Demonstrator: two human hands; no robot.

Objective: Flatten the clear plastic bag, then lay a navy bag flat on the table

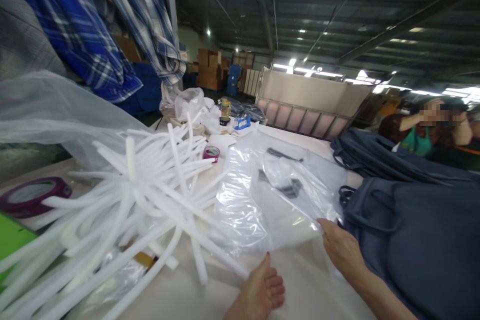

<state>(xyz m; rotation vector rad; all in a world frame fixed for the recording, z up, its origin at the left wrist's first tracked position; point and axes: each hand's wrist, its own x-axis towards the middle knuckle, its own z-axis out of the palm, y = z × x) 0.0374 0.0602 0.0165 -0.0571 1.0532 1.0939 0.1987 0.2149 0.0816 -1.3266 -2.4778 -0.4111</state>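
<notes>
A clear plastic bag (243,200) lies flat and shiny on the table, with dark strap-like pieces (290,189) showing in or under it. At its near right corner my right hand (343,250) pinches the bag's edge between thumb and fingers. My left hand (262,287) hovers near the table's front, just below the bag; its thumb points up, apart from loosely bent fingers, and nothing shows in it. Left of the bag spreads a tangled heap of white foam rods (131,200).
Folded navy fabric items with ties (423,240) are stacked at the right. Purple tape rolls (35,195) lie left and behind the rods. Plaid cloths (78,30) hang at upper left. A blue packet (242,123) sits farther back. Another person (420,130) is at far right.
</notes>
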